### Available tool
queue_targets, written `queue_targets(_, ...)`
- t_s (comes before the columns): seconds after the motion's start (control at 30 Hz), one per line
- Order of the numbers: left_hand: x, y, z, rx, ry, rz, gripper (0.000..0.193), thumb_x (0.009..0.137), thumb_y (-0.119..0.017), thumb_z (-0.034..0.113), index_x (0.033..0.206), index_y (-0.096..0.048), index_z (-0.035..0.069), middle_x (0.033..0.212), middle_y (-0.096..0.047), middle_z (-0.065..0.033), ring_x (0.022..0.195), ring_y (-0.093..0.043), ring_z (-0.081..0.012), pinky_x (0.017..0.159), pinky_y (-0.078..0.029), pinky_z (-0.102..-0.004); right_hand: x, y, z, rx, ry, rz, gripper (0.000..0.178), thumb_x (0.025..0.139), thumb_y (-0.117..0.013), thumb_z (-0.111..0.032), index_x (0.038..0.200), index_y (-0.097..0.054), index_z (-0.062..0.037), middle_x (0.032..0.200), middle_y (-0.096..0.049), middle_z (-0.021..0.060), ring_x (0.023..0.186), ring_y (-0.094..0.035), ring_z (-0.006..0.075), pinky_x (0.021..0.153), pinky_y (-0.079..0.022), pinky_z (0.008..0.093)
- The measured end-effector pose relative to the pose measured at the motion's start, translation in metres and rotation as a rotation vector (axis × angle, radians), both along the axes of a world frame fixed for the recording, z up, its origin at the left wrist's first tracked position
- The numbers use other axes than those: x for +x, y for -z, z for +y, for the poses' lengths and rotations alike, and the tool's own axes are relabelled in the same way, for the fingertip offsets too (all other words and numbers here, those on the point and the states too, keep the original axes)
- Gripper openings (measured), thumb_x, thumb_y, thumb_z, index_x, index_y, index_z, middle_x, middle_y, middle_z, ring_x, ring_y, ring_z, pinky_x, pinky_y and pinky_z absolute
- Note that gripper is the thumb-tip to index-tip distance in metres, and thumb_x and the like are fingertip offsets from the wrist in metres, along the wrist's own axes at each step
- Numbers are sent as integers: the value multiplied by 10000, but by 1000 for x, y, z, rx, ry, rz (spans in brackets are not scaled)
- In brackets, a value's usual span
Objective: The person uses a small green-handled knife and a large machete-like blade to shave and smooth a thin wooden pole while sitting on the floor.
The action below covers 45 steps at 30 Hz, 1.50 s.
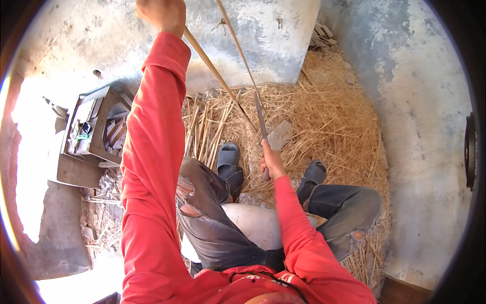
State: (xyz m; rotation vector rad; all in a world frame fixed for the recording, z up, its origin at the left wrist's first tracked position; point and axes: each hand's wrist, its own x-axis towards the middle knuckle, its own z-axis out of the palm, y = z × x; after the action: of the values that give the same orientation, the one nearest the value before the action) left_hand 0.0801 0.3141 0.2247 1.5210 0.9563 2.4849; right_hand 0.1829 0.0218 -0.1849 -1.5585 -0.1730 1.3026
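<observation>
Left hand (162,14) up high, looks wrapped round a cane rod (210,63) slanting down over straw (334,116); right hand (272,161) low, gripping a long knife (260,116) by its handle, blade forward. Thin cane strip (236,40) lines up with the blade tip, contact unclear. Rod's probably light, stiff but springy, edges splintery: hold it well clear of the blade. Around: slippers (230,161), loose canes (202,129), wooden stand (78,171) at left.

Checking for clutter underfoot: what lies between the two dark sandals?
In the head view, mostly straw lies between the sandals, with the right hand, gripping a long-bladed tool, showing in front of it.
</observation>
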Motion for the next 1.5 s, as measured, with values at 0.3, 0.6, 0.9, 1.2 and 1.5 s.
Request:
queue_targets(0.3, -24, 9, -13, -48, -41, 3, 555, 1061, -532, 446, 763, -577, -21, 683, -630, -152, 634, -590, -269, 616, -466, -435, 14, -137, -27, 108, -245, -318, 431, 945, -717, -452, 831, -569, -65, 603, -478, -12, 432, -440, 81, 398, -353, 284)
queue_targets(0.6, -288, 24, 45, -146, -167, -328, 511, 1091, -464, 439, 1007, -678, -17, 713, -628, -62, 587, -539, -189, 486, -440, -366, -5, -198, 9, 104, -622, -853, 582, 977, -647, -492, 827, -699, 68, 649, -656, 176, 504, -619, 214, 604, -538, 422)
queue_targets(0.9, -461, -25, -105, 3, -345, -475, 475, 1094, -475, 413, 941, -636, -6, 765, -533, -53, 646, -477, -178, 545, -448, -363, -46, -171, 71, 287, -593, -1264, 506, 1037, -538, -444, 973, -725, 22, 766, -693, 249, 676, -682, 417, 678, -562, 510)
queue_targets(1.2, -460, -10, -187, -73, -344, -316, 424, 1113, -427, 401, 868, -501, 63, 699, -432, 4, 562, -394, -93, 470, -341, -255, 28, -172, -28, 291, 342, -552, 476, 1028, -605, -480, 840, -551, -46, 593, -498, 8, 448, -493, 130, 408, -412, 358)
queue_targets(1.5, -339, -70, -210, 120, -210, -294, 424, 1124, -355, 343, 793, -415, 86, 603, -422, -26, 505, -367, -124, 451, -273, -275, 54, -219, -115, 419, 662, -289, 303, 1019, -640, -335, 908, -502, -89, 661, -470, -12, 504, -448, 106, 484, -425, 349)
